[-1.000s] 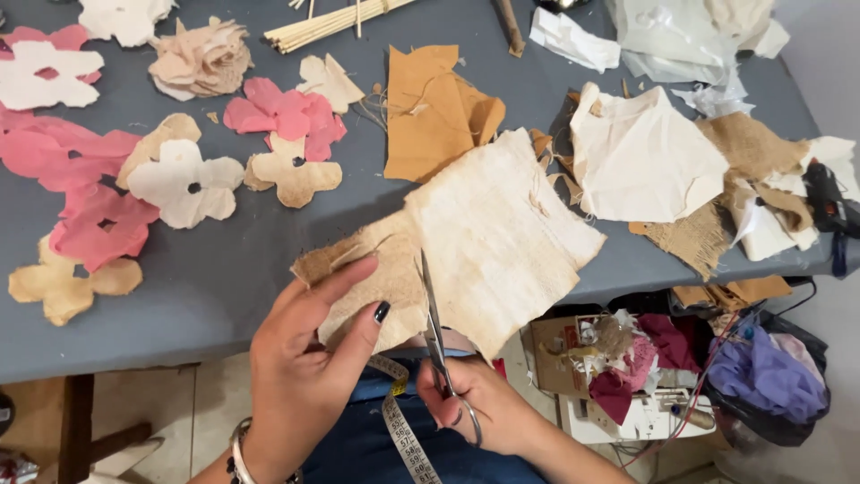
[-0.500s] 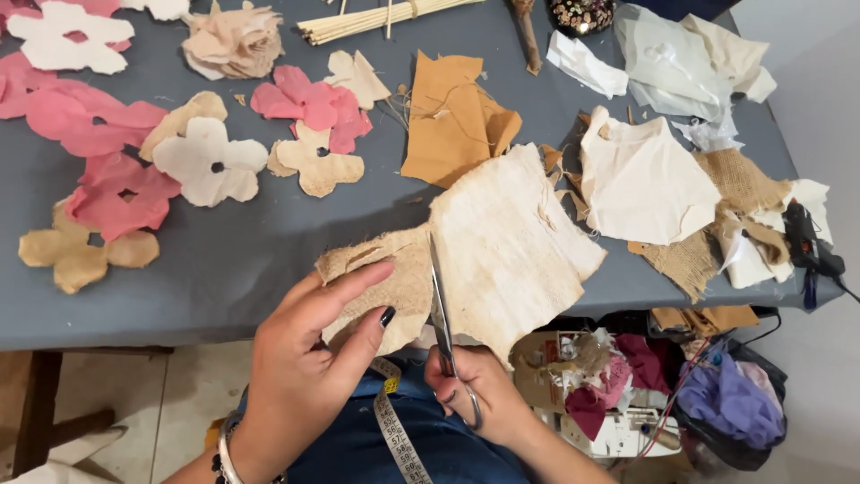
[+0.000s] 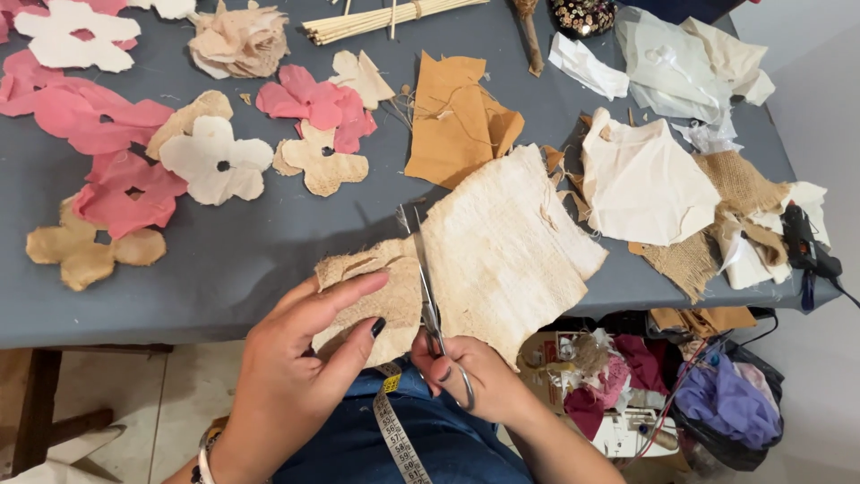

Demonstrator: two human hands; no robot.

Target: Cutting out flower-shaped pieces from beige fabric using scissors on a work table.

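Head view: hands grip cream cloth (image 3: 502, 251) and scissors (image 3: 428, 287); fabric flowers (image 3: 215, 161), scraps (image 3: 640, 179) crowd table (image 3: 269, 260).

Item count on the tabletop (image 3: 269, 260):
- Scissors (image 3: 428, 287): one pair.
- Pink flower cut-outs (image 3: 125, 188): four, possibly five; the far left pieces overlap.
- Cream or white flower cut-outs (image 3: 215, 161): three.
- Tan flower cut-outs (image 3: 85, 251): two.
- Stick bundle (image 3: 385, 18): one.
- Glue gun (image 3: 804, 242): one, right edge.
- Tape measure (image 3: 399, 439): one, near.

Cream burlap piece (image 3: 502, 251) overhangs the table edge; scissors (image 3: 428, 287) cutting it.
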